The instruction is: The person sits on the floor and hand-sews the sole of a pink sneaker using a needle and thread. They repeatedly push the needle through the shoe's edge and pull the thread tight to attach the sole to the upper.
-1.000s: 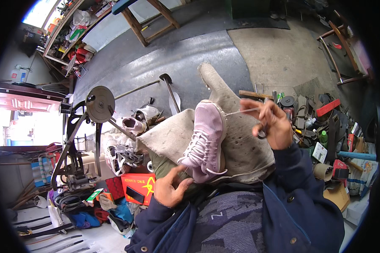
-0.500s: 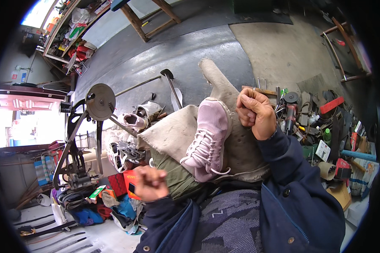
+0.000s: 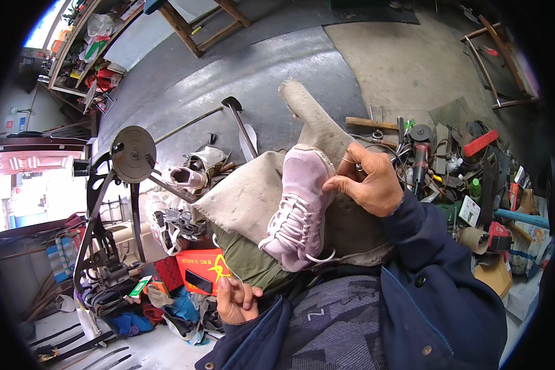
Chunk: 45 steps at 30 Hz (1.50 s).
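A pale pink sneaker (image 3: 296,216) with white laces and an edge open at the toe lies on the worn beige cloth (image 3: 234,191) over my lap, above green fabric (image 3: 240,259). My right hand (image 3: 370,182) grips the toe's right edge, thumb pressed against it; a small metal item (image 3: 358,166), too small to identify, sits among the fingers. My left hand (image 3: 237,300) is below the shoe's heel, apart from it, fingers curled; whatever they hold is indiscernible.
A hand-cranked machine (image 3: 132,154) stands at left, beside worn shoes (image 3: 185,179). A red box (image 3: 203,262) carries a dark phone (image 3: 198,282). Tools and scraps (image 3: 420,154) crowd the right, including a green bottle (image 3: 473,190). Wooden stool legs (image 3: 179,28) show at the back.
The thread stretched from the toe earlier no longer shows clearly. My right hand has moved onto the shoe's toe. My left hand has moved down from the heel, its fingers curled.
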Motion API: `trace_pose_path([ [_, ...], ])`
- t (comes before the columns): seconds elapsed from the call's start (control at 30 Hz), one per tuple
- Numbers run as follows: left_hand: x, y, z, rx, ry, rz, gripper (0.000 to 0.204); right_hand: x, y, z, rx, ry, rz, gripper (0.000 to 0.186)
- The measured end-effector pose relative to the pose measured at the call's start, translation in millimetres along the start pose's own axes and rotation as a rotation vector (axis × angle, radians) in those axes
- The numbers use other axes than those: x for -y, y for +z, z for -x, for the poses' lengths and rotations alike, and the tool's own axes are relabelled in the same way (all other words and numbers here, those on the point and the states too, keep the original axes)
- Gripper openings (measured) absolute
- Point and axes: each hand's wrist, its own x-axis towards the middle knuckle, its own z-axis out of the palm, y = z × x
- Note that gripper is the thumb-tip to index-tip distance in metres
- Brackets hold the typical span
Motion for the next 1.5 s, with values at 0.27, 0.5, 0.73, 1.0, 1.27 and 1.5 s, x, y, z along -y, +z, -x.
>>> trace_pose_path([
  [0.27, 3, -30, 29, -0.164, -0.258, -0.04, 0.031, -16, 17, -7, -0.067, -0.136, 0.019, 0.033],
  [0.5, 14, -48, 30, -0.341, -0.145, 0.016, 0.032, -10, 21, -10, -0.056, -0.146, 0.076, 0.033],
  [0.73, -54, -106, -17, -0.084, 0.156, -0.148, 0.021, -9, 16, -1, -0.087, -0.133, 0.104, 0.038],
  [1.0, -10, -1, -7, 0.104, 0.623, -0.735, 0.036, -12, 15, 1, -0.082, -0.129, 0.124, 0.038],
  [1.27, 17, 88, -47, 0.882, 0.119, -1.112, 0.075, -12, 10, 3, -0.057, -0.161, 0.139, 0.025],
  [1.5, 52, 105, -88, 0.916, 0.264, -0.905, 0.081, -14, 8, -1, -0.066, -0.165, 0.14, 0.023],
])
